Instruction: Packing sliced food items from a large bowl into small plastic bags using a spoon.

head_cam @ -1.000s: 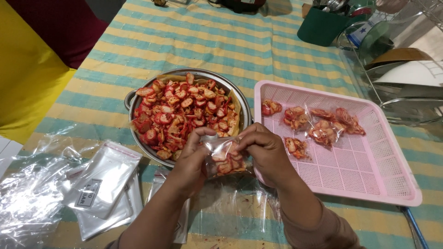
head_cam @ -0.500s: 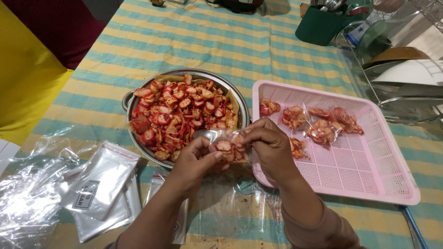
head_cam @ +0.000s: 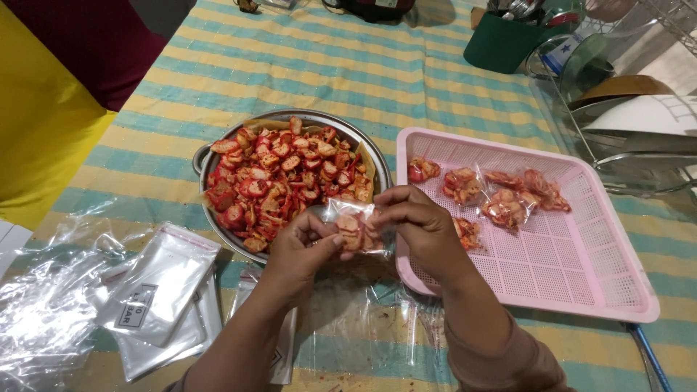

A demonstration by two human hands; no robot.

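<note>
Both the left hand [head_cam: 301, 250] and right hand [head_cam: 414, 218] are pinching a small clear bag [head_cam: 356, 229] of red chips; a loosening pinch is risking spilling them near the metal pan [head_cam: 210, 156].

The scene is viewed from a single head-worn camera, angled steeply down and forward. The striped tablecloth [head_cam: 305, 65] is seen from close above; no second view is provided.

I see red chips [head_cam: 279, 181] in a silver pan [head_cam: 205, 154], a pink tray [head_cam: 573, 268], a tablecloth [head_cam: 290, 65] striped yellow and teal, and a dark green container [head_cam: 501, 40].
</note>
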